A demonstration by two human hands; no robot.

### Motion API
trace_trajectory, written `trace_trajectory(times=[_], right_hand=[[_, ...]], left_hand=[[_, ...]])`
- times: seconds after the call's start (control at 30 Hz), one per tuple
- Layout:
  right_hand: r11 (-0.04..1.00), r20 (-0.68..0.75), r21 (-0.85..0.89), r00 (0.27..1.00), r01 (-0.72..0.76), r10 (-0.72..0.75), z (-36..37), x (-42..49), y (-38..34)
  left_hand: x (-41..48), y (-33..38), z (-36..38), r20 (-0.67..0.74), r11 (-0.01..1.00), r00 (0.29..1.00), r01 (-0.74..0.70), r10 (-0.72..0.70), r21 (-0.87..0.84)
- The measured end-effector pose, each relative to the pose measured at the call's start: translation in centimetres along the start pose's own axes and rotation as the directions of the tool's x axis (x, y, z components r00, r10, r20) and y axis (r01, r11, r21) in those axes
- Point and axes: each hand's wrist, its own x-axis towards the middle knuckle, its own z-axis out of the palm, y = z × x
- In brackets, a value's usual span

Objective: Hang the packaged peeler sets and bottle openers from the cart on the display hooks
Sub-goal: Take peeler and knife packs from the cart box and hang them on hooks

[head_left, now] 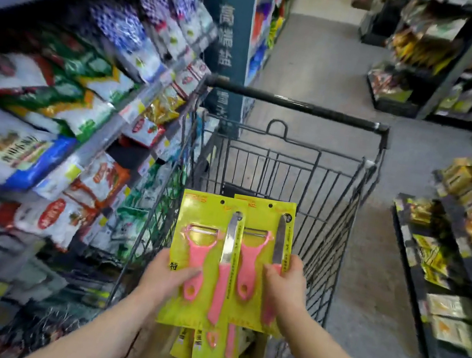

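Over the black wire cart (332, 195) I hold two yellow carded peeler sets side by side, each with a pink peeler and a pink-handled knife. My left hand (170, 277) grips the left peeler set (208, 215), thumb across its front. My right hand (289, 284) grips the right peeler set (265, 218) at its right edge. The left card slightly overlaps the right one. More yellow packs (204, 350) lie in the cart below my hands. No display hooks are in view.
Shelves packed with bagged goods (51, 116) run close along the cart's left side. A grey-floored aisle (327, 53) stretches ahead past the cart handle (297, 104). Low dark shelves with packets (449, 261) stand on the right.
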Motion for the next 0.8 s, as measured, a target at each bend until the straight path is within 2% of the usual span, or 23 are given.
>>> trace_trajectory(times=[0.17, 0.4, 0.6, 0.8], right_hand=[[0.984, 0.125, 0.049, 0.976, 0.172, -0.177, -4.1, -3.0, -1.7], [0.94, 0.336, 0.147, 0.878, 0.308, -0.34, -6.7, -9.0, -6.3], [0.884, 0.46, 0.187, 0.756, 0.429, -0.465, -4.5, -16.3, -10.1], [0.8, 0.576, 0.245, 0.581, 0.547, -0.574, -1.2, -25.9, -12.0]], left_hand=[[-6.7, 1.6, -0.2, -0.137, 0.999, 0.99, -0.032, 0.03, -0.014], [-16.9, 4.4, -2.7, -0.334, 0.991, 0.941, -0.086, 0.048, -0.101], [-25.4, 4.8, -8.3, -0.52, 0.972, 0.853, -0.148, 0.033, -0.181], [-35.1, 3.1, -14.2, -0.716, 0.954, 0.698, -0.223, 0.013, -0.2]])
